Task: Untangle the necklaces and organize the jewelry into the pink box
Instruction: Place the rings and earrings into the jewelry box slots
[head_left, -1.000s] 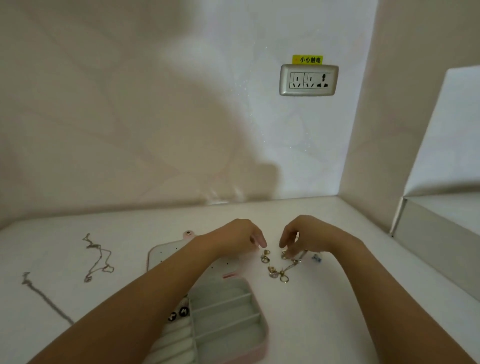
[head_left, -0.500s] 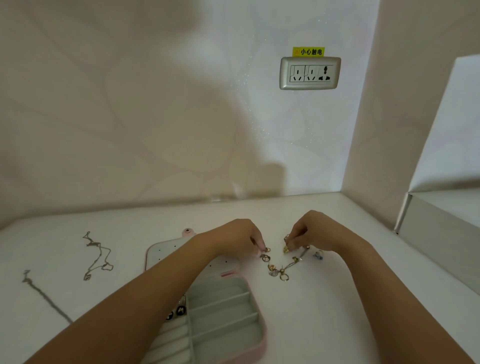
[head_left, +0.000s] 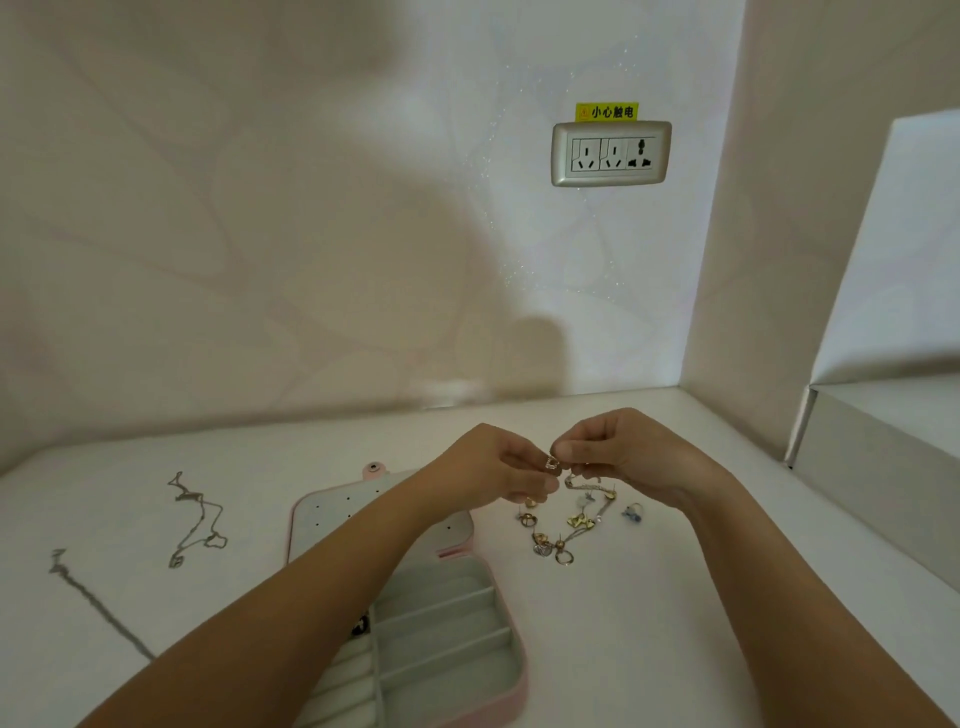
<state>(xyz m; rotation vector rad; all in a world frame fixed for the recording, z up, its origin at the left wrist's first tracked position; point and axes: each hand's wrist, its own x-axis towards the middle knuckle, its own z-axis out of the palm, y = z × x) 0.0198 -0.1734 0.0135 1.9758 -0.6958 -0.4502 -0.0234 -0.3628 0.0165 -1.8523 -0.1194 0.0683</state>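
- Work is centring on a small silver piece (head_left: 551, 462), which is being held up just above the counter (head_left: 649, 623).
- The left hand (head_left: 498, 467) and the right hand (head_left: 623, 457) are both pinching it from opposite sides. Each grip is clamped on it between thumb and fingertips, probably so that one hand is steadying it while the other is picking at it.
- Directly below, the loose jewelry pile (head_left: 566, 525) is lying on the counter as a cluster of gold and silver rings, studs and charms. A thin silver strand seems to be trailing from the right hand toward it, though whether it is attached is too small to tell.
- The pink box (head_left: 452, 670) is lying open just left of the pile, under the left forearm. Its grey compartments are facing up, so finished pieces are needing only a short carry.
- Two necklaces are lying well apart from the pile on the far left, the kinked chain (head_left: 195, 519) and the straight chain (head_left: 93, 603). They look already separated, and judging by that, sorting is under way and boxing is mostly waiting.
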